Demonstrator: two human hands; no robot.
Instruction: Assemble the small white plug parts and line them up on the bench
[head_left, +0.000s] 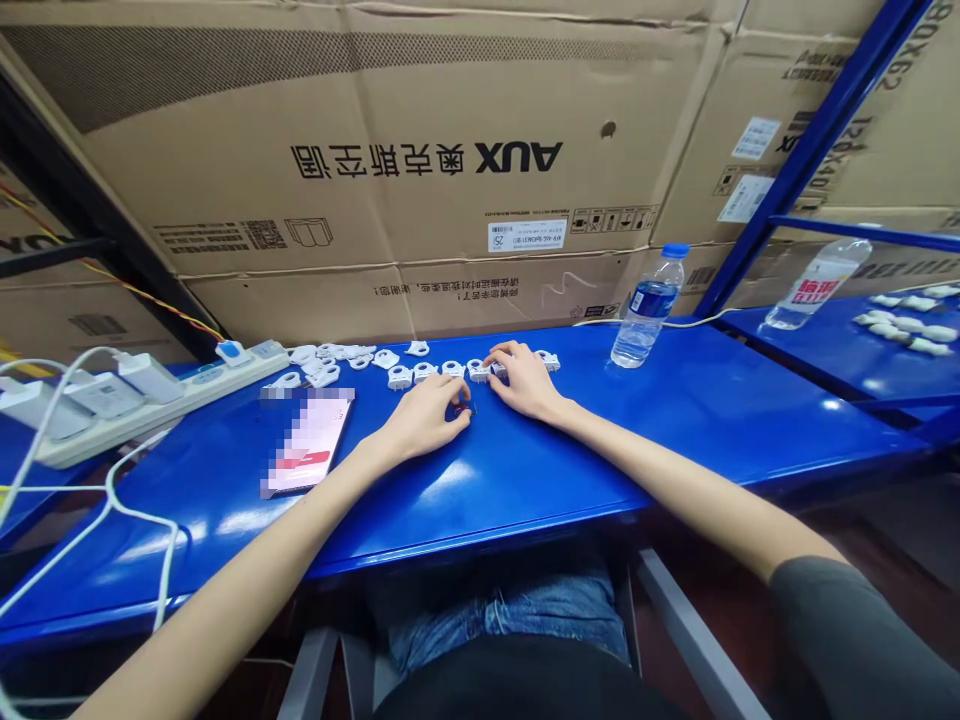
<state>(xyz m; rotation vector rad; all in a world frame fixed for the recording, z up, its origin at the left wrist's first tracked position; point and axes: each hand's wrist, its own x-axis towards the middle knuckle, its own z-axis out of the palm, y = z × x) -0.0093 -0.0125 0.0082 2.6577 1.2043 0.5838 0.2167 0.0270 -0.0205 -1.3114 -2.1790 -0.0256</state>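
Several small white plastic parts [400, 377] stand in a row on the blue table [540, 470]. My left hand [431, 412] rests in front of the row, its fingers curled round a small dark and red thing that I cannot make out. Just right of it, my right hand [523, 378] reaches over the row, fingers bent down at the white part [478, 371]; whether it grips that part is hidden. More white parts [324, 375] lie loosely together at the back left. One white part [550, 360] sits just beyond my right hand.
A phone [319, 430] lies left of my left hand. A power strip [202, 385] with chargers and white cables [112, 480] fills the left side. A water bottle [649, 305] stands at the back right; another bottle [817, 285] is beyond the blue post [806, 160]. Cardboard boxes [420, 90] rise behind.
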